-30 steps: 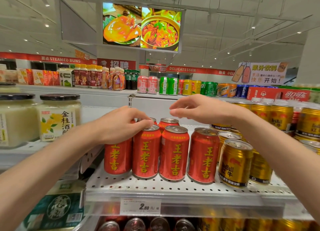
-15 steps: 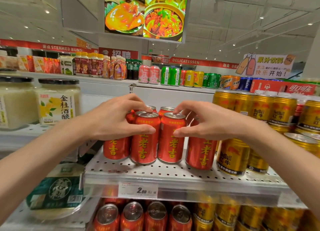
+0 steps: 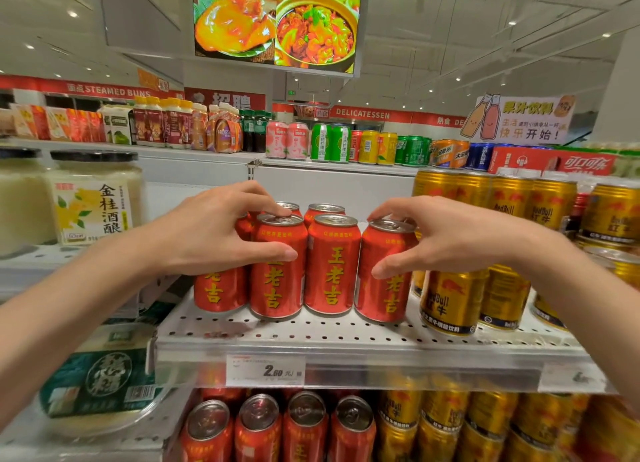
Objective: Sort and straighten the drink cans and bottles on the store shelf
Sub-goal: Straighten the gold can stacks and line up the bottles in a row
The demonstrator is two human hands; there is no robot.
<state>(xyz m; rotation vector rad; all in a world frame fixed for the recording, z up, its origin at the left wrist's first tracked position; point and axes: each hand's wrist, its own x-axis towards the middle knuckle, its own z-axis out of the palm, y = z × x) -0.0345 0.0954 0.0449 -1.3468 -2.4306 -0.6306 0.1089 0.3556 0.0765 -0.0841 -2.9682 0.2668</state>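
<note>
Both hands have closed in: left hand (image 3: 221, 233) grips 2 red herbal-tea cans (image 3: 277, 267), right hand (image 3: 440, 239) grips 1 (image 3: 384, 274); next, square labels along the shelf (image 3: 346, 347) front edge.

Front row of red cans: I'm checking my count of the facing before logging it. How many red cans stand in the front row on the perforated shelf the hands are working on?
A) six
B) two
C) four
C: four red cans line the shelf edge; the left hand grips the second, the right hand the fourth.
</note>
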